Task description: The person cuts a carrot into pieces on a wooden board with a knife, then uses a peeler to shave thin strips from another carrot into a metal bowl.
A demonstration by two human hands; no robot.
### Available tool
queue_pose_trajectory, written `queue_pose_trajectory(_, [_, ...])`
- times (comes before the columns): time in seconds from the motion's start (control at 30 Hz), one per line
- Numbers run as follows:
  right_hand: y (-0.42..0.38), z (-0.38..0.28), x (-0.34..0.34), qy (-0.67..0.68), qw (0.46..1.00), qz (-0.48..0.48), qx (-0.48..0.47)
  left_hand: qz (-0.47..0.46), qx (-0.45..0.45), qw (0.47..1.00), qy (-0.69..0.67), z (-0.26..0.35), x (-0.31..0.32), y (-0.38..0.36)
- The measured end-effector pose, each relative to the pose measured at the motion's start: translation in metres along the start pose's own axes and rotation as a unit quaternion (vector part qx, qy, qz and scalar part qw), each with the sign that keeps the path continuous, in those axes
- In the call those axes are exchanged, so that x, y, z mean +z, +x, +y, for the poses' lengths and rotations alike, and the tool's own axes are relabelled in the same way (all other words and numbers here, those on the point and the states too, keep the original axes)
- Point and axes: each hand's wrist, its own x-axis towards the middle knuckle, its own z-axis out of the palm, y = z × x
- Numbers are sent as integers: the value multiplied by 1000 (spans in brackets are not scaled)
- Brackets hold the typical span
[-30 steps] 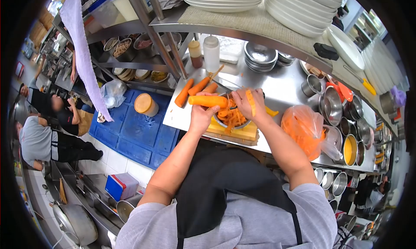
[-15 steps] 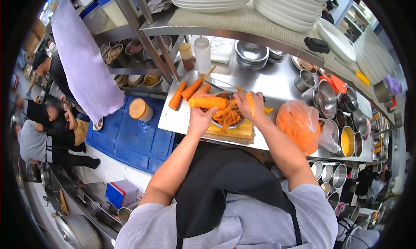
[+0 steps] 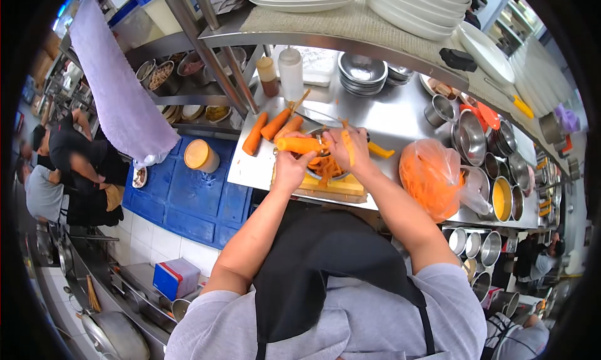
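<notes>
My left hand (image 3: 292, 169) is closed around a peeled orange carrot (image 3: 299, 145), which points across over a metal bowl (image 3: 349, 174). Orange shavings (image 3: 327, 167) fill the bowl, which sits on a yellow cutting board (image 3: 345, 186). Close to the carrot's right end, my right hand (image 3: 348, 148) has its fingers wrapped round something I cannot make out, and an orange strip lies over the hand. Several other carrots (image 3: 255, 134) lie at the left of the steel counter. A yellow-handled knife (image 3: 380, 150) is partly hidden behind my right hand.
Right of the board stands a plastic bag of orange shreds (image 3: 431, 181). Squeeze bottles (image 3: 291, 74) and stacked metal bowls (image 3: 362, 72) are at the back. A steel shelf (image 3: 350, 41) with plates hangs over the counter. People (image 3: 78, 150) work at far left.
My right hand has shifted slightly left and up, onto the carrot's end. More of the yellow handle shows beside it. The people at far left have changed posture.
</notes>
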Motion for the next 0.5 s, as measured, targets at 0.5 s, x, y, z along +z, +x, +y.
queue_pose_trajectory(0.5, [-19, 32, 14, -45, 998, 3, 47, 37, -1, 999, -22, 10, -21, 1])
